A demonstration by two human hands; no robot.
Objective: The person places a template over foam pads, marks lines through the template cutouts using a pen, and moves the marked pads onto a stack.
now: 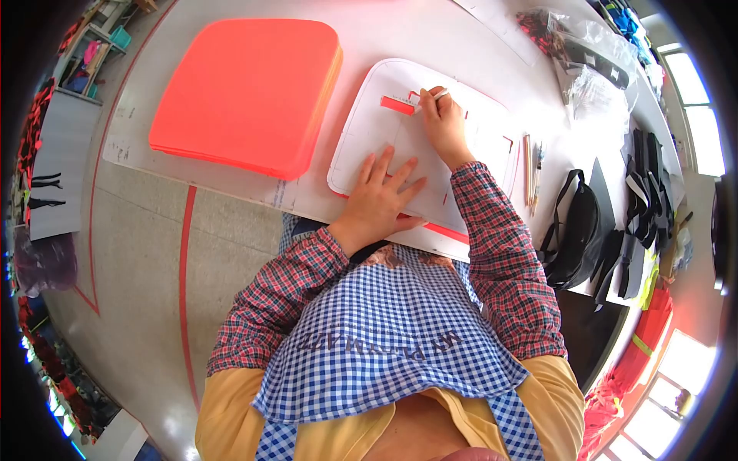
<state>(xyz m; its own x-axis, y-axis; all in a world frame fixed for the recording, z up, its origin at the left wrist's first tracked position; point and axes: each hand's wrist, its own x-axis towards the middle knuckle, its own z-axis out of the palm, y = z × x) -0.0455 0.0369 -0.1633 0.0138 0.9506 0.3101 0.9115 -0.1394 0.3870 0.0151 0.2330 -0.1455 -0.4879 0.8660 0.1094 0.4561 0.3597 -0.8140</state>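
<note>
My left hand [382, 198] lies flat with fingers spread on a white pattern template [361, 115] with rounded corners. Red material shows through the template's cut-out slot [397, 105] and along its lower edge. Pinched in my right hand [446, 127] is a slim white pen [440, 94], held over the template just right of the slot. My fingers partly hide the pen, and its tip is hard to make out. To the left is a thick stack of orange-red sheets [246, 92], cut to a similar rounded shape.
Several pens and thin sticks [530, 173] lie right of the template. Further right are a black bag [575, 223] and black straps [646, 207]. Clear plastic bags [592, 84] sit at the back right. The white table's front edge [231, 196] runs close to my body.
</note>
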